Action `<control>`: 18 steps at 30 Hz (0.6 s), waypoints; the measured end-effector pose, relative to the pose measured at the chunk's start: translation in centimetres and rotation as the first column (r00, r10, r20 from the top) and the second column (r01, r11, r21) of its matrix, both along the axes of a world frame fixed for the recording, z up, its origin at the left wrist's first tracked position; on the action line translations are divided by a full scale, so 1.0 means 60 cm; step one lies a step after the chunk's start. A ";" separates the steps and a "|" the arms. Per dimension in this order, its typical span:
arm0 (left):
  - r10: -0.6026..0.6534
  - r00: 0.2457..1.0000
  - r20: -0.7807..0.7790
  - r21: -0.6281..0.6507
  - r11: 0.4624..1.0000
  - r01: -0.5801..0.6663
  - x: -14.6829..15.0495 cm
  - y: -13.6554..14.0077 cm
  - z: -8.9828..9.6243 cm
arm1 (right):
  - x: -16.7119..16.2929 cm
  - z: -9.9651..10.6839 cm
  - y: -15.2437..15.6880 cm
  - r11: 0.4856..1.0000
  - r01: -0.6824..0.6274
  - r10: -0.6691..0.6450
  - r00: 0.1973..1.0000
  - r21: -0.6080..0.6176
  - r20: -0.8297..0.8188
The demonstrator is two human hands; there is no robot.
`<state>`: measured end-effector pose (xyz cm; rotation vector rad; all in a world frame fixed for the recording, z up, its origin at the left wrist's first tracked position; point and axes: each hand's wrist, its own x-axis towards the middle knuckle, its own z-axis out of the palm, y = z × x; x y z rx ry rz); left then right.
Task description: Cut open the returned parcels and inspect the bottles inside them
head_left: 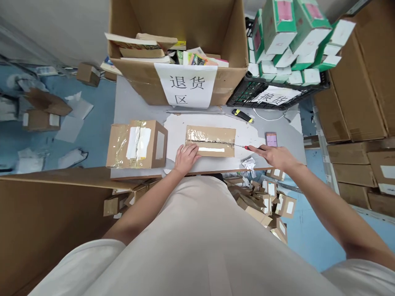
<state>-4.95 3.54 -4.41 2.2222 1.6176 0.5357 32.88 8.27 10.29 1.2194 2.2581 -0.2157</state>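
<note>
A small taped cardboard box (212, 133) lies on the grey table, with a white label strip along its near side and a dark slit line across its top. My left hand (187, 158) holds the box at its near left corner, fingers bent over the edge. In my right hand (277, 157) is a slim cutting tool (247, 147) with a red and black handle, fingers closed round it. Its thin metal tip reaches the box's right edge, at the slit line. A larger taped carton (145, 144) with a white label stands to the left.
Behind are a big open carton (228, 78) of books and a black crate (243, 92) of green-and-white boxes. A yellow-black box cutter (242, 115), a phone (271, 139) and crumpled paper (248, 163) lie on the table. Opened boxes (285, 205) litter the floor.
</note>
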 end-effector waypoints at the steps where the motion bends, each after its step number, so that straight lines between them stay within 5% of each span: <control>1: 0.000 1.000 -0.019 -0.011 1.000 0.000 0.000 0.002 0.008 | 0.013 -0.006 -0.013 0.997 0.072 -0.070 0.991 0.008 -0.114; 3: -0.012 0.998 -0.060 -0.024 1.000 0.011 0.001 0.010 0.026 | 0.026 -0.029 -0.040 0.952 0.305 -0.288 0.876 -0.018 -0.387; 6: -0.062 0.990 -0.127 -0.036 0.998 0.058 0.009 0.038 0.048 | 0.015 -0.081 -0.070 0.756 0.596 -0.605 0.479 -0.270 -0.636; 10: -0.131 0.961 -0.245 -0.081 0.990 0.114 0.028 0.086 0.061 | -0.029 -0.147 -0.080 0.540 0.626 -0.758 0.070 -0.563 -0.649; 12: -0.152 0.942 -0.298 -0.130 0.984 0.118 0.035 0.103 0.060 | -0.045 -0.165 -0.080 0.507 0.577 -0.767 -0.037 -0.640 -0.641; 18: -0.161 0.928 -0.337 -0.212 0.973 0.092 0.039 0.112 0.057 | -0.055 -0.167 -0.095 0.470 0.568 -0.762 -0.125 -0.676 -0.635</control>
